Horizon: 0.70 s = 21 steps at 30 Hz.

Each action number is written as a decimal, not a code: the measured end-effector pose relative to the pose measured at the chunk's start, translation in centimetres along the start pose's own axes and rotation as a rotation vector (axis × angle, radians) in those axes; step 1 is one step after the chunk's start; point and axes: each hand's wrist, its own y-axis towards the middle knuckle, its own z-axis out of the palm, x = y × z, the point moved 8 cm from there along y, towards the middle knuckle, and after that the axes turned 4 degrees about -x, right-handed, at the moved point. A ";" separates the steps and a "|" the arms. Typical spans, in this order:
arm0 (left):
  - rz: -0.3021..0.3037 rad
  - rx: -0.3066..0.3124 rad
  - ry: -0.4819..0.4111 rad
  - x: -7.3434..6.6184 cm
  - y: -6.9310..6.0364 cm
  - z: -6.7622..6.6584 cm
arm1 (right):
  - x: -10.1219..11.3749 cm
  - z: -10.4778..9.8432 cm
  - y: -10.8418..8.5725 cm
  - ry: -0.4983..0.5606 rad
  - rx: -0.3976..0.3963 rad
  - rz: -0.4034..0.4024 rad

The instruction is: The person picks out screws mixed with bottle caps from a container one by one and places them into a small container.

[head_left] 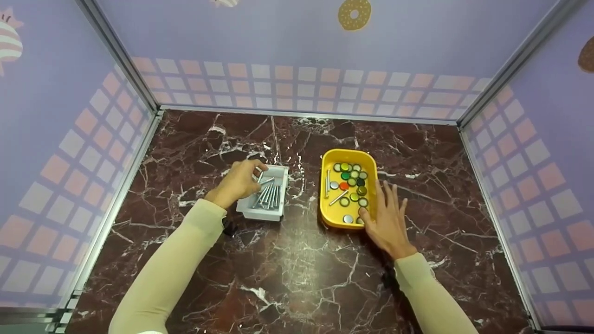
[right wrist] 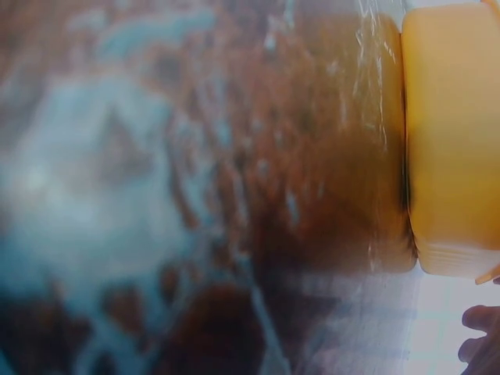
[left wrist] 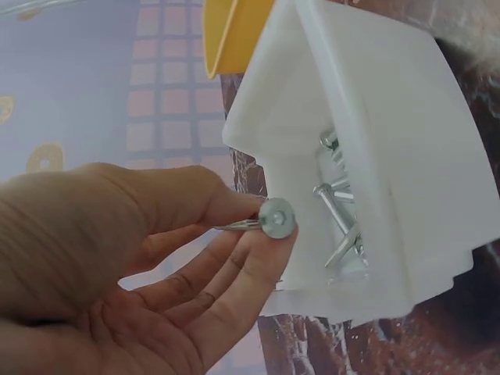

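Note:
My left hand [head_left: 237,182] is over the left side of a small white bin [head_left: 263,215]. Between thumb and fingers it pinches a silvery screw [left wrist: 277,219], whose round flat head faces the left wrist camera. Several more screws [head_left: 270,197] lie heaped inside that bin. At the right side of a yellow tub [head_left: 333,217] is my right hand [head_left: 387,227], its fingers straight and spread along the outer wall and its thumb at the rim. The tub contains several bottle caps [head_left: 354,174] of mixed colours, plus two screws [head_left: 327,184] toward its left side.
Both containers stand on a dark red marbled table [head_left: 301,260], a gap between them. Purple panels [head_left: 306,46] with metal edging enclose the back and both sides.

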 end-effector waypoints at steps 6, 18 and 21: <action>0.076 0.041 0.152 -1.0 0.6 0.3 | 0.0 -0.1 0.0 0.006 -0.005 0.000; 0.064 0.025 0.294 -2.0 0.5 0.4 | 0.0 0.0 0.0 0.002 0.001 0.007; 0.089 0.007 0.307 -2.4 0.7 0.2 | 0.0 0.0 0.1 0.002 0.005 0.007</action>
